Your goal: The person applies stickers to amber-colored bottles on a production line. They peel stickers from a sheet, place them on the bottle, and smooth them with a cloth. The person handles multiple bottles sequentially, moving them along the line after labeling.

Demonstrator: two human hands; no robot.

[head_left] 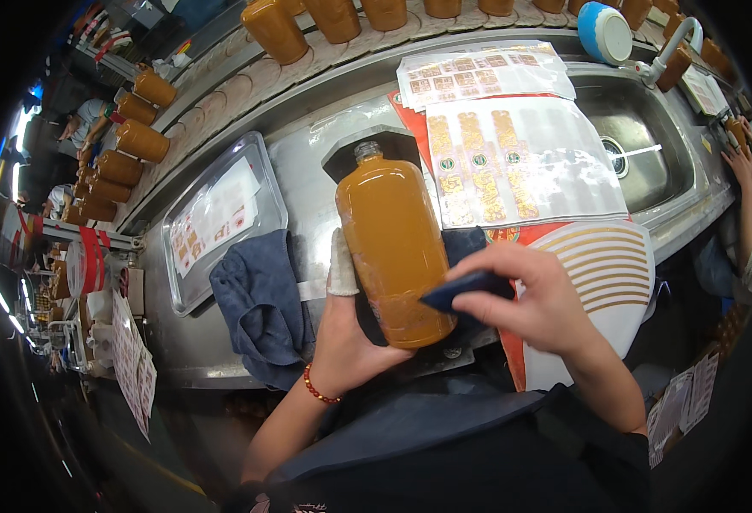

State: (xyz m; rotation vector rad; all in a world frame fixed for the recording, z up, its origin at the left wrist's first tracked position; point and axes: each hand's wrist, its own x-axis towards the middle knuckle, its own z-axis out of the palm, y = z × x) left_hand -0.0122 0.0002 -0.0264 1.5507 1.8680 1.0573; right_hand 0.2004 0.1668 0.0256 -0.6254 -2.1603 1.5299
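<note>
A glossy amber-brown bottle [393,231] with a bare threaded neck leans slightly over the steel worktop, its base toward me. My left hand [346,338] is wrapped round its lower left side and base; a whitish cover sits on one finger. Between the thumb and fingers of my right hand [534,299] is a flat dark blue scraper [470,291], its pointed end at the bottle's lower right front. Wrinkled clear film or wetness shows on the lower bottle. Behind the neck is a dark angular stand [339,161], partly hidden by the bottle.
A blue cloth [261,299] and a metal tray [275,190] with label sheets lie to the left. Gold label sheets [555,184] and a sheet of curved gold strips [602,265] lie right, beside a sink [692,184]. Brown bottles [275,32] line the conveyor behind. A co-worker's hands [742,162] show far right.
</note>
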